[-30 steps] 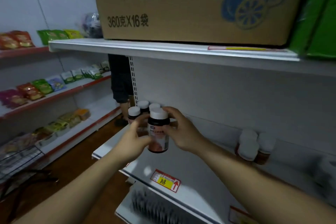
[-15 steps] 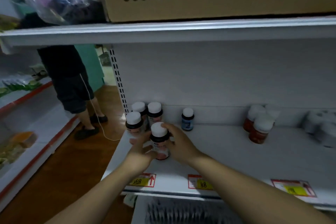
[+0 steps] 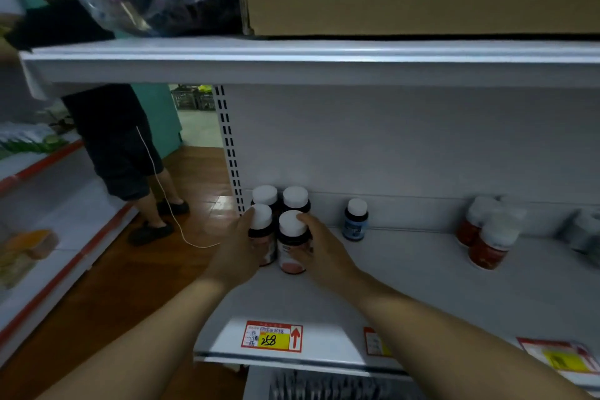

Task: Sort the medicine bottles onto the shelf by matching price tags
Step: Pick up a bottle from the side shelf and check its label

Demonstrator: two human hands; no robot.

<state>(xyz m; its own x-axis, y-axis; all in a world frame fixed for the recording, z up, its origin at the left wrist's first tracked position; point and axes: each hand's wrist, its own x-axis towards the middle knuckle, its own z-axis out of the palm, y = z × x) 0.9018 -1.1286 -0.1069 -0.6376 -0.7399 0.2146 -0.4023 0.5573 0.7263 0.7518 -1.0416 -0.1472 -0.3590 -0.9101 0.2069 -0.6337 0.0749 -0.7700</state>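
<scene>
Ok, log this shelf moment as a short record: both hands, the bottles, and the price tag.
left hand: curled round the front-left bottle
right hand: grips the front-right bottle, upright on the shelf
cluster: four white-capped dark bottles, two by two, shelf's left end
price tag: reads 258, on the shelf edge below the cluster
blue bottle: alone, right of the cluster
red bottles: farther right

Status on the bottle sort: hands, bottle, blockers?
Right hand grips front-right bottle, standing on shelf behind 258 tag. Left hand cups front-left bottle. Nothing blocking.
</scene>
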